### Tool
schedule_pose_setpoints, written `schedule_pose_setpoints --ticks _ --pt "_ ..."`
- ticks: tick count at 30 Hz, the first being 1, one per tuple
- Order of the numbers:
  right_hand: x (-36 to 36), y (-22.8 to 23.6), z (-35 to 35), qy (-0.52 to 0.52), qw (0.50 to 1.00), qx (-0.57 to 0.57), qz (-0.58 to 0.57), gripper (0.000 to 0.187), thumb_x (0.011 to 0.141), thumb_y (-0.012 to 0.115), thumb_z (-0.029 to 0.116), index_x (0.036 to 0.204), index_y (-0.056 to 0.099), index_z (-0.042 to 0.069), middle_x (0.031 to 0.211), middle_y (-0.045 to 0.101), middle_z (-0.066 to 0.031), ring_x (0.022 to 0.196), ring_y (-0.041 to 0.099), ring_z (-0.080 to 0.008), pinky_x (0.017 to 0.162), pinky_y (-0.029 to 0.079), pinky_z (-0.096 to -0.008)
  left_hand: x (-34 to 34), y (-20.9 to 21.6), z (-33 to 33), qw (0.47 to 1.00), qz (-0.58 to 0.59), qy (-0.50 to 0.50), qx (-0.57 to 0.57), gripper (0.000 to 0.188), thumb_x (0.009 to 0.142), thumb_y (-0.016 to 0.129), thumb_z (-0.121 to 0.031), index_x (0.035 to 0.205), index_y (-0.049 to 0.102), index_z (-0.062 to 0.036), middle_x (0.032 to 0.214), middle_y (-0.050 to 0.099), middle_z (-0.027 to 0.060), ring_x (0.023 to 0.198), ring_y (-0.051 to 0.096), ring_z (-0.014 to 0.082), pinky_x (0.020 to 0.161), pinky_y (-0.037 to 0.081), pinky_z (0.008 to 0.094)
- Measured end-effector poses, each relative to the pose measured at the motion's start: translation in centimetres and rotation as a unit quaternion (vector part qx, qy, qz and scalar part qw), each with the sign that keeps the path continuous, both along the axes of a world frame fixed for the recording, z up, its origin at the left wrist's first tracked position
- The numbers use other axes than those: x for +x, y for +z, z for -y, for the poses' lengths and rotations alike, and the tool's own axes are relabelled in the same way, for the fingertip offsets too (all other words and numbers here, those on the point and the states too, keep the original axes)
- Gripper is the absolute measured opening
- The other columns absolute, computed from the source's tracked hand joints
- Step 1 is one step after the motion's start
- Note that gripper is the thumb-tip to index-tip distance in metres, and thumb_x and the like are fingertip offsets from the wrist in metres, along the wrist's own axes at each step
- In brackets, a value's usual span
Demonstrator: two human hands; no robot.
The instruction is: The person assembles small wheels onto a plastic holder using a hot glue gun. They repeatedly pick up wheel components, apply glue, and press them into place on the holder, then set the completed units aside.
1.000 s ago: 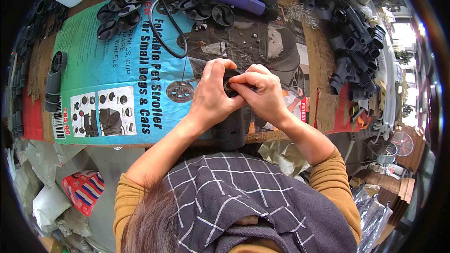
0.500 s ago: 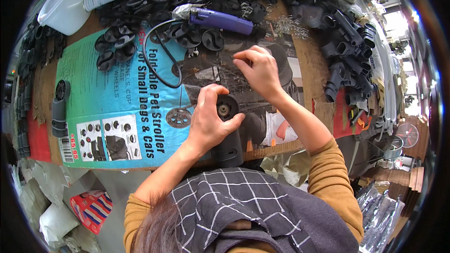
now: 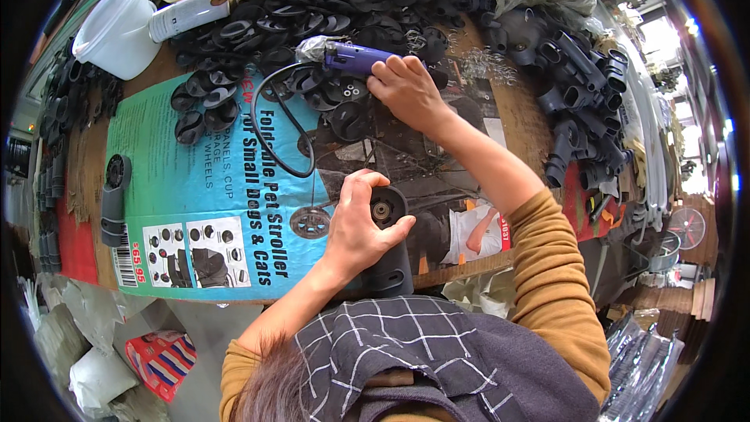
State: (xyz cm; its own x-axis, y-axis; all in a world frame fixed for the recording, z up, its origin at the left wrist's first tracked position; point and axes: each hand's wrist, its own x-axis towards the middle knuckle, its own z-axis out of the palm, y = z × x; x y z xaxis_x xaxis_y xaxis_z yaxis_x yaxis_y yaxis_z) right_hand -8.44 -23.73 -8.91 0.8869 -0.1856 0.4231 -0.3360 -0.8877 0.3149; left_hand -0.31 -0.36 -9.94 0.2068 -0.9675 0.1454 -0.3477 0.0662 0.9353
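My left hand (image 3: 355, 227) curls around the round end of a long black plastic part (image 3: 387, 272), thumb and fingers on opposite sides. A metal-lined hole (image 3: 381, 210) faces up between them. The part lies near the table's front edge, its lower end close to my body. Farther off, my right hand (image 3: 412, 92) is closed over the right end of a purple handheld power tool (image 3: 350, 58), which lies on its side among black parts. Clear plastic wraps the tool's left end, and a black cable (image 3: 310, 158) loops from there. My right fingertips are partly hidden.
Black disc-shaped parts (image 3: 293, 23) heap at the back. Dark tubular fittings (image 3: 578, 94) pile at the right, near scattered small metal pieces (image 3: 491, 66). A white bucket (image 3: 117, 27) and a can (image 3: 187, 17) stand back left. Printed turquoise cardboard (image 3: 176, 187) covers the tabletop.
My right hand has moved away from my body and closed over the purple tool. My left hand keeps its hold on the black part. The whole view has shifted slightly.
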Motion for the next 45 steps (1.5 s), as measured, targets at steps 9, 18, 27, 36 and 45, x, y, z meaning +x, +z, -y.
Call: schedule_pose_setpoints --ticks 9,18,27,36,45 --pt "-2.0 0.9 -0.1 -0.036 0.978 0.179 0.105 0.01 0.084 0.065 0.009 0.094 0.065 0.01 0.095 0.053 -0.0034 0.095 0.053 -0.0235 0.083 0.036 -0.0369 0.0 0.0 0.0 1.0 -0.013 0.004 -0.027 0.063 0.069 0.083 -0.025 0.116 0.049 -0.0023 0.116 0.051 0.0169 0.109 0.054 0.0332 0.093 0.046 0.0399" --pt "0.2 0.4 2.2 0.097 0.979 -0.13 -0.124 0.023 0.079 0.058 0.017 0.1 0.066 0.02 0.093 0.051 0.0038 0.095 0.051 -0.0117 0.084 0.036 -0.0299 0.1 0.2 0.0 1.0 -0.008 0.002 -0.016 0.062 0.07 0.083 -0.026 0.116 0.049 -0.0022 0.116 0.051 0.0168 0.108 0.054 0.033 0.093 0.046 0.0395" --pt "-4.6 6.4 -9.5 -0.145 0.634 0.745 0.144 0.014 0.081 0.076 0.012 0.084 0.066 0.001 0.079 0.066 -0.0026 0.076 0.059 -0.0085 0.071 0.048 -0.0245 -0.7 -0.7 -0.2 0.984 -0.037 0.08 -0.152 0.04 0.081 0.077 -0.017 0.113 0.054 -0.0057 0.129 0.045 0.0187 0.116 0.052 0.0389 0.095 0.045 0.0445" --pt "-5.1 5.6 -10.7 -0.146 0.841 0.518 0.057 0.021 0.081 0.076 0.02 0.085 0.068 0.001 0.073 0.063 -0.0073 0.072 0.061 -0.0206 0.066 0.046 -0.0322 -0.8 -1.2 -0.4 0.993 -0.029 0.044 -0.106 0.015 0.079 0.076 -0.012 0.084 0.064 -0.0035 0.127 0.052 0.0165 0.116 0.05 0.0373 0.097 0.041 0.045" --pt "3.3 1.8 4.2 -0.209 0.926 0.303 -0.079 0.054 0.072 0.078 0.024 0.119 0.057 0.008 0.113 0.062 -0.0164 0.111 0.058 -0.0355 0.095 0.047 -0.0432 -0.6 -0.9 -0.2 0.994 0.002 0.032 -0.1 0.018 0.078 0.078 -0.011 0.079 0.062 -0.0038 0.127 0.052 0.016 0.117 0.049 0.0331 0.096 0.041 0.0398"
